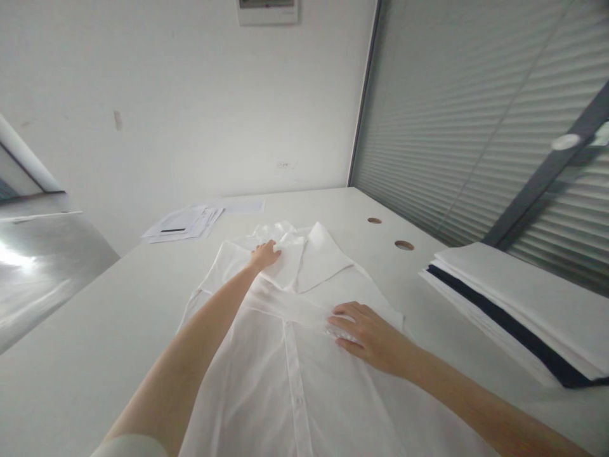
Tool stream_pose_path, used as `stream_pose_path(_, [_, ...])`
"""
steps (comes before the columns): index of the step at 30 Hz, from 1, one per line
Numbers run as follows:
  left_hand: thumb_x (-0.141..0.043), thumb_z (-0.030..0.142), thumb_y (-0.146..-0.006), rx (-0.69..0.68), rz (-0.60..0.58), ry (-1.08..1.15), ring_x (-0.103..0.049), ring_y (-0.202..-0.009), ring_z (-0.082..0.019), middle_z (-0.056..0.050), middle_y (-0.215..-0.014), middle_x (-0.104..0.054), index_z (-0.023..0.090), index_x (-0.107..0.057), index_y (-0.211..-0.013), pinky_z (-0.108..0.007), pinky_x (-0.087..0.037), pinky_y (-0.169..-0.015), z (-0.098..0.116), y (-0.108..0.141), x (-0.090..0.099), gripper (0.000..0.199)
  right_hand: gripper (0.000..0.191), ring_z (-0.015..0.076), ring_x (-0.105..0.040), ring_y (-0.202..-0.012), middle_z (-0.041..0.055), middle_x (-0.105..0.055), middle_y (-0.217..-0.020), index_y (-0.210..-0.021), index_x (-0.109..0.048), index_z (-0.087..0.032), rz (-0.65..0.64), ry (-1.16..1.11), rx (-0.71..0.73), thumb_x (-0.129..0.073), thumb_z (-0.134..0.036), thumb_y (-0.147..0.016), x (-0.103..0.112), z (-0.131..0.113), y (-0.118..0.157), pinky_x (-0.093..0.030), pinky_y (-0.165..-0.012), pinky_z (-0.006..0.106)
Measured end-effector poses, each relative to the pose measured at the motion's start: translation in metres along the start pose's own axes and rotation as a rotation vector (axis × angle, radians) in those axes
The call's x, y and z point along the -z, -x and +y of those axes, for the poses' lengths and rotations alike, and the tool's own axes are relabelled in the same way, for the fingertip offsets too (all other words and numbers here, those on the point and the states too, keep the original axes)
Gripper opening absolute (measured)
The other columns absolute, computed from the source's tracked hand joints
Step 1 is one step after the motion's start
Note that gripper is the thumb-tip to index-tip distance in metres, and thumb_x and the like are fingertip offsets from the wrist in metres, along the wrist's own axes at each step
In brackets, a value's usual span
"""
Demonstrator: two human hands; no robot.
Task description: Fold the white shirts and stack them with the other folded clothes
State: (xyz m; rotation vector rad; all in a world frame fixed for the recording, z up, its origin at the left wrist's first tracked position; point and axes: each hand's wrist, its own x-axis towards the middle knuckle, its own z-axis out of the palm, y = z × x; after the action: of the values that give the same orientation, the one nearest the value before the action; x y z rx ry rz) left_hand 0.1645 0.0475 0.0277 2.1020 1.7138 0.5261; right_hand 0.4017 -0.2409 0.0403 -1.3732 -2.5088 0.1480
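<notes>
A white button-up shirt (266,355) lies front up on the table, its pointed collar (326,260) at the far end. A sleeve-like white band crosses its chest from left to right. My left hand (265,255) rests on the left side of the collar, thumb held apart from the fingers. Over the right chest, my right hand (364,336) lies with spread fingers on the gathered end of the band. Something shiny and crinkled shows beneath those fingers, but I cannot make out what it is. The shirt's lower end runs out of view.
White table (118,304) with two round cable holes near its right edge. Loose paper sheets (185,222) lie at the back left. A stack of white and dark flat layers (523,304) sits at the right, beside the window blinds (457,127). A wall stands behind.
</notes>
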Motion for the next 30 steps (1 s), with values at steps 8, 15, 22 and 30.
stream_pose_path(8, [-0.062,0.037,-0.094,0.112,-0.072,0.343,-0.062,-0.107,-0.025,-0.009,-0.125,-0.06,0.016,-0.059,-0.124,-0.043,-0.054,-0.089,0.032,-0.028,0.014,0.037,0.032,0.0264,-0.052,-0.12,0.0122,-0.059,-0.129,-0.126,-0.062,-0.023,0.073,-0.043,-0.07,-0.052,-0.027,-0.097,-0.015,-0.001,0.01,-0.041,-0.102,0.046])
stream_pose_path(15, [-0.066,0.028,-0.088,-0.015,-0.113,0.696,-0.066,-0.095,-0.023,-0.011,-0.109,-0.066,0.01,-0.063,-0.112,-0.04,-0.056,-0.083,0.063,-0.021,0.03,0.03,0.033,0.0252,-0.052,-0.121,0.0113,-0.058,-0.13,-0.128,-0.062,-0.025,0.07,-0.078,-0.094,-0.052,-0.03,-0.097,-0.014,-0.002,0.011,-0.04,-0.103,0.045])
stream_pose_path(22, [-0.067,0.02,-0.059,-0.278,0.088,1.194,-0.07,-0.088,-0.024,-0.005,-0.086,-0.073,0.015,-0.064,-0.089,-0.033,-0.056,-0.081,0.08,0.016,0.096,0.031,0.044,0.0263,-0.039,-0.138,0.0113,-0.056,-0.14,-0.132,-0.062,-0.021,0.068,-0.126,-0.026,-0.05,-0.046,-0.098,-0.009,0.006,0.003,-0.03,-0.114,0.045])
stream_pose_path(30, [-0.066,0.013,-0.058,-0.47,0.217,1.456,-0.065,-0.108,-0.024,-0.004,-0.098,-0.074,0.017,-0.065,-0.095,-0.036,-0.051,-0.099,0.083,0.1,0.17,0.038,0.046,0.0246,-0.045,-0.137,0.0164,-0.051,-0.146,-0.139,-0.056,-0.012,-0.036,0.004,-0.071,-0.043,-0.034,-0.1,-0.004,0.058,-0.078,-0.033,-0.113,0.039])
